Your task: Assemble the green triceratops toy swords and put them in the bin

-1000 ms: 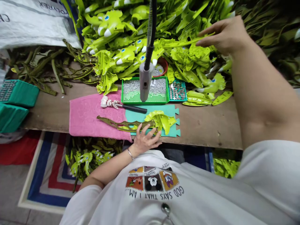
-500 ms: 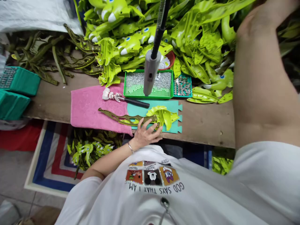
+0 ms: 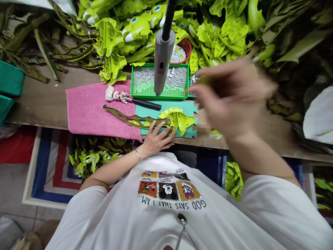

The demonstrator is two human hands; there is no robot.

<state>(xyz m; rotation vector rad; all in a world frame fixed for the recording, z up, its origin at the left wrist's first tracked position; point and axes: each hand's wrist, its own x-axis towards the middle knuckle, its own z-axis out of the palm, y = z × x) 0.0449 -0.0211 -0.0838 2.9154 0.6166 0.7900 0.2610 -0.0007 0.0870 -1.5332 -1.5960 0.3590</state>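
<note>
Both hands (image 3: 157, 137) (image 3: 231, 97) open, left on plastic (image 3: 177, 119)

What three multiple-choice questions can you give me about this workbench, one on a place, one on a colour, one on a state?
1. Where is the green tray of silver studs? A on the floor rug; B beyond the teal foam mat; C in a hand.
2. What colour is the towel? A pink; B blue; C white.
3. How is the left hand? A gripping a screwdriver; B inside the tray; C lying open over the olive plastic piece.

B, the tray sits past the mat's far edge; A, the towel shows pink; C, the fingers spread across the piece.
</note>
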